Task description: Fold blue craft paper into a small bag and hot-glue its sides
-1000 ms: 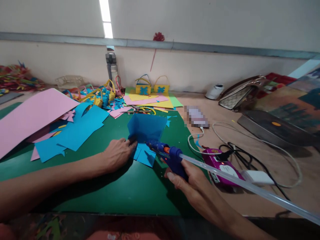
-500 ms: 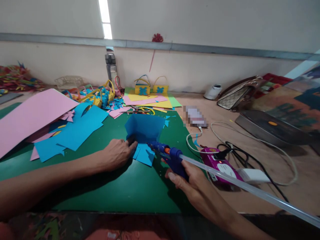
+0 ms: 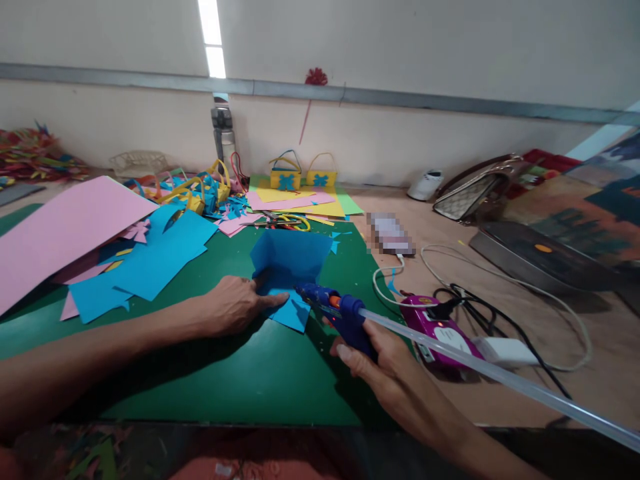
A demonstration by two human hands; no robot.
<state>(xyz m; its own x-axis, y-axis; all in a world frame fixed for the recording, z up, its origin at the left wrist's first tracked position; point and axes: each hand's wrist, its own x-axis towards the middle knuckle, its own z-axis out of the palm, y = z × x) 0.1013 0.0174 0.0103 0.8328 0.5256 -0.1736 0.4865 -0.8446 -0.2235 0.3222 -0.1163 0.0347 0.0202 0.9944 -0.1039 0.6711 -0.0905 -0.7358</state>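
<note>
A folded piece of blue paper point(image 3: 293, 250) stands partly upright on the green board point(image 3: 200, 380), with its near flaps lying flat. My left hand point(image 3: 233, 307) holds it at the left corner, the thumb stretched across a near flap and the other fingers curled and partly hidden. My right hand point(image 3: 377, 357) is wrapped round the handle of a blue hot glue gun point(image 3: 345, 313). A long clear glue stick point(image 3: 450, 353) sticks out of its back. The gun's nozzle is close to the fold, right beside my left thumb; I cannot tell whether it touches.
Pink card point(image 3: 75, 233) and blue sheets point(image 3: 160, 257) lie left. Scissors point(image 3: 285, 220), paper scraps and small yellow paper bags point(image 3: 285, 179) are behind. At right are a phone point(image 3: 391, 233), a purple power box point(image 3: 440, 333), cables and a dark case point(image 3: 540, 257).
My left thumb has shifted right, from the paper's left corner out over the near flap. My right hand and the glue gun have hardly moved.
</note>
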